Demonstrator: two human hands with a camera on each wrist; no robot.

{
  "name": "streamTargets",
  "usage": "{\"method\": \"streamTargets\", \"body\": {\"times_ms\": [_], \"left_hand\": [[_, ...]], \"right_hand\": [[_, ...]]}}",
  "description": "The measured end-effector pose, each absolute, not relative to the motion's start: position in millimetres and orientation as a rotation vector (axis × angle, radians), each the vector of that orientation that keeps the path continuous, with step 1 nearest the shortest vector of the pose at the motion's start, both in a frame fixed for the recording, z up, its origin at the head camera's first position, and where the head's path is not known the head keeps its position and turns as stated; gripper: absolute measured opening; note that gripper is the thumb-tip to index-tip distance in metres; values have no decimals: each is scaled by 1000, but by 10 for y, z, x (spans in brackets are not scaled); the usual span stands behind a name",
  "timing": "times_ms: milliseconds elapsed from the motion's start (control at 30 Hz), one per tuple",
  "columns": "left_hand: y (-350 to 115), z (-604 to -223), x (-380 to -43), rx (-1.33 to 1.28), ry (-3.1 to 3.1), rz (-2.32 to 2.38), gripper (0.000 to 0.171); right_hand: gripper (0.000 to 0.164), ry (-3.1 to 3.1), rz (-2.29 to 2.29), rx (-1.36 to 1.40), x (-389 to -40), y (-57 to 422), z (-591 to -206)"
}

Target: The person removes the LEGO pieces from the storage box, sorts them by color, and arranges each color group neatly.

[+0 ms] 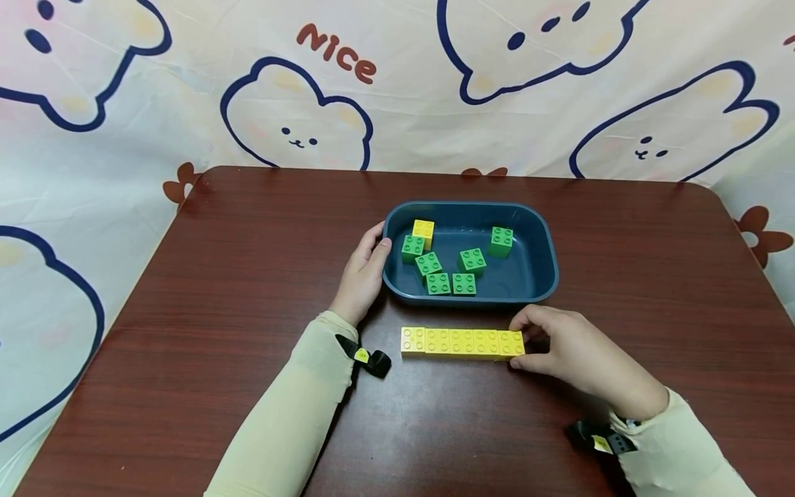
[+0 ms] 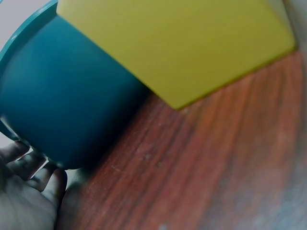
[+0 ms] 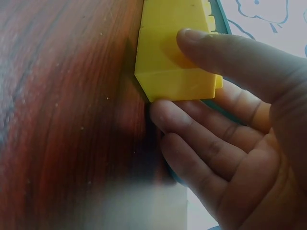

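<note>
At the left end of a dark blue tray (image 1: 540, 276), my left hand (image 1: 363, 273) holds the rim, thumb on top. In the left wrist view, fingers (image 2: 24, 165) of that hand lie against the tray's outer wall. A straight row of yellow toy bricks (image 1: 450, 342) lies on the table in front of the tray. My right hand (image 1: 568, 348) pinches the brick at the row's right end. The right wrist view shows the thumb on the near side of that yellow brick (image 3: 177, 84), with fingers beyond its end and far side.
Inside the tray are several green bricks (image 1: 472, 261) and one yellow brick (image 1: 424, 229), loosely scattered, mostly toward the left. The brown table (image 1: 248, 276) ends at the back against a printed cloth (image 1: 410, 124). Both wrists carry black straps.
</note>
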State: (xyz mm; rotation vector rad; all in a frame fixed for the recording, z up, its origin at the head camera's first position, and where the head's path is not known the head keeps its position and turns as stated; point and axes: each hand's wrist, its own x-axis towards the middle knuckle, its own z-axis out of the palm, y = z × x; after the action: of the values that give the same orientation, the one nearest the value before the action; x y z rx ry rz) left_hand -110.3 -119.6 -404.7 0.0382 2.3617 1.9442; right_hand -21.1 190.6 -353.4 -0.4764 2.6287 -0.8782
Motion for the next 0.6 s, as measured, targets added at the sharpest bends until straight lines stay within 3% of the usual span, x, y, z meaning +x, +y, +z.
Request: {"method": "streamTargets", "body": {"times_ms": [600], "left_hand": [[-1188, -4033, -1105, 51, 2357, 1964, 45]], "right_hand": [[38, 2630, -859, -463, -208, 1921, -3525]]}}
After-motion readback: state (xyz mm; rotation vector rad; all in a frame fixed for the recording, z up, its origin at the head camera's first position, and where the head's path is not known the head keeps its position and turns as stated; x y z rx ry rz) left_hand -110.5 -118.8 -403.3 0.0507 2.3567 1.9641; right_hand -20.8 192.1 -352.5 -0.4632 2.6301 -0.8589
